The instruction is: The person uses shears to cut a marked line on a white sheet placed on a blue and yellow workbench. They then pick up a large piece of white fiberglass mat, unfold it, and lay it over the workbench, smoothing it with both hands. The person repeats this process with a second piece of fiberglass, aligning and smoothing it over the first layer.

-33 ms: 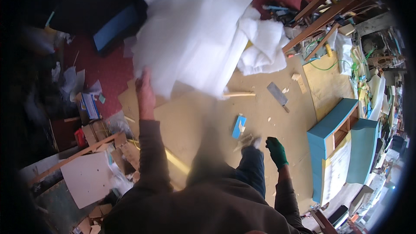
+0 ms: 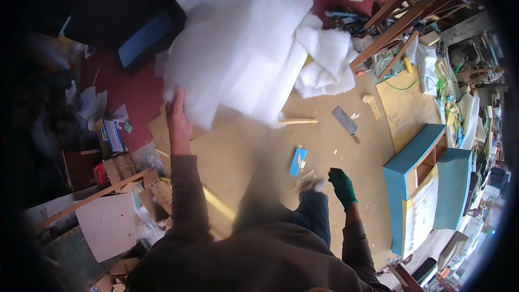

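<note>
A large sheet of white, fluffy wadding (image 2: 238,48) spreads across the top middle, raised in front of me and slightly blurred. My bare left hand (image 2: 178,124) is closed on its lower left edge; part of the fingers is hidden against the white. Lower right of it, my right hand (image 2: 342,188), in a green glove, hangs beside my right leg. Its fingers are curled, and nothing shows in them. A crumpled piece of wadding (image 2: 327,65) lies to the right of the large sheet.
On the brown board floor (image 2: 357,157) lie a flat-bladed tool (image 2: 346,120), a blue block (image 2: 297,161), a wooden stick (image 2: 298,121) and scraps. A blue furniture frame (image 2: 413,159) stands right. Wood offcuts and a white panel (image 2: 111,224) crowd the lower left.
My right hand has shifted slightly left and up. My left hand stays at the edge of the white wadding, which has barely moved.
</note>
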Tool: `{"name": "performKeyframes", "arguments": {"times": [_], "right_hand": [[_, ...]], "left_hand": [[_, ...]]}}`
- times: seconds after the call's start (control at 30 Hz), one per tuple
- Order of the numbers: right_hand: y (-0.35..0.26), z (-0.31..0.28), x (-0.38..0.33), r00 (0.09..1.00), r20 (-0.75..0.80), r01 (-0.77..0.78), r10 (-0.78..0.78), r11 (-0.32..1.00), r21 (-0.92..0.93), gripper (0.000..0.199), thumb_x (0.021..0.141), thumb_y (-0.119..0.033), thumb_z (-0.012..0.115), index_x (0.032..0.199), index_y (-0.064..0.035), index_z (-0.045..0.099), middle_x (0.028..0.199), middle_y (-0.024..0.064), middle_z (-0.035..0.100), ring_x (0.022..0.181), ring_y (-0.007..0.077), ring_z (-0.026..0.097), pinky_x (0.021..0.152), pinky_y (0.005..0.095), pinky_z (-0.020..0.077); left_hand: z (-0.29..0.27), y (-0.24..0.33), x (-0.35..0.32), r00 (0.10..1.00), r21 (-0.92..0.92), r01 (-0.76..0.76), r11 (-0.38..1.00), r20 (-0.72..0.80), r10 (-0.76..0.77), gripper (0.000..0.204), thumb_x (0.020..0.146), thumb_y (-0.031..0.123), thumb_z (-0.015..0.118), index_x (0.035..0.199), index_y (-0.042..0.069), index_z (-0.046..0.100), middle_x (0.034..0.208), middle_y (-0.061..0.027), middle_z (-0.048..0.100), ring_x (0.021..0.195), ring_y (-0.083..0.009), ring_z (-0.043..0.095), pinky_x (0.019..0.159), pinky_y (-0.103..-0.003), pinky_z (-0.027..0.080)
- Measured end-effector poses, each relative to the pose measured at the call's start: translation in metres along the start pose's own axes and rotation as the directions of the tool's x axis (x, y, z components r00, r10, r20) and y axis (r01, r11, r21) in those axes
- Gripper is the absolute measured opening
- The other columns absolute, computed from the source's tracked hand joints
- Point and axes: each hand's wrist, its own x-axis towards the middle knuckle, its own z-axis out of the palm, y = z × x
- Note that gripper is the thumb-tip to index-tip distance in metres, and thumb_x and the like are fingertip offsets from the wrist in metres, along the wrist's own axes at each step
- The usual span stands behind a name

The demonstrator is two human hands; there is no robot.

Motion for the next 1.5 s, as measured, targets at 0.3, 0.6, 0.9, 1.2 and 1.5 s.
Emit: {"name": "performKeyframes", "arguments": {"times": [0.3, 0.6, 0.9, 1.2, 1.5], "right_hand": [[-0.226, -0.053, -0.039, 0.845, 0.322, -0.377, -0.427, -0.049, 0.925, 0.053, 0.112, -0.033, 0.058, 0.154, -0.0005, 0.051, 0.147, 0.0151, 0.062, 0.136, 0.0242, 0.059, 0.118, 0.0417, 0.0466], [-0.11, -0.249, -0.368, 0.95, -0.254, 0.233, -0.182, 0.954, 0.187, 0.053, 0.082, -0.013, 0.087, 0.13, 0.0019, 0.07, 0.118, 0.0124, 0.076, 0.106, 0.0229, 0.072, 0.098, 0.0378, 0.0571], [0.017, -0.341, -0.672, 0.543, -0.797, -0.072, 0.265, 0.96, 0.27, 0.073, 0.077, -0.012, 0.088, 0.144, 0.0016, 0.061, 0.123, 0.0115, 0.073, 0.114, 0.0259, 0.067, 0.107, 0.0415, 0.0514], [0.109, -0.219, -0.759, 0.308, -0.792, -0.318, 0.526, 0.842, 0.436, 0.073, 0.078, -0.012, 0.084, 0.145, 0.0016, 0.059, 0.127, 0.0125, 0.071, 0.118, 0.026, 0.066, 0.109, 0.0411, 0.05], [0.121, -0.182, -0.802, 0.218, -0.766, -0.365, 0.605, 0.779, 0.511, 0.073, 0.079, -0.012, 0.08, 0.147, 0.0016, 0.058, 0.132, 0.0134, 0.069, 0.121, 0.0262, 0.064, 0.111, 0.0406, 0.0485]], "left_hand": [[0.049, -0.045, -0.316, 0.688, 0.485, -0.159, 0.86, 0.679, -0.256, 0.038, 0.107, 0.025, 0.066, 0.136, 0.001, 0.065, 0.127, -0.0119, 0.069, 0.115, -0.0222, 0.066, 0.096, -0.037, 0.056], [-0.002, -0.172, -0.501, 0.258, 0.659, -0.394, 0.641, 0.748, -0.611, 0.038, 0.107, 0.027, 0.062, 0.135, 0.002, 0.066, 0.129, -0.0177, 0.069, 0.12, -0.0309, 0.065, 0.101, -0.041, 0.054], [-0.08, -0.25, -0.447, 0.386, 0.652, -0.602, 0.461, 0.743, -0.547, 0.038, 0.107, 0.029, 0.058, 0.134, 0.004, 0.067, 0.131, -0.0234, 0.068, 0.125, -0.0396, 0.063, 0.106, -0.045, 0.051], [0.047, -0.302, -0.399, 0.568, 0.55, 0.076, 0.831, 0.661, -0.49, 0.07, 0.106, 0.02, 0.058, 0.17, 0.015, 0.03, 0.144, -0.006, 0.063, 0.119, -0.0246, 0.061, 0.096, -0.044, 0.056], [0.169, -0.262, -0.337, 0.806, 0.181, 0.44, 0.88, 0.352, -0.475, 0.05, 0.105, 0.024, 0.061, 0.149, 0.007, 0.047, 0.132, -0.0072, 0.067, 0.114, -0.0213, 0.064, 0.095, -0.039, 0.056]]}}
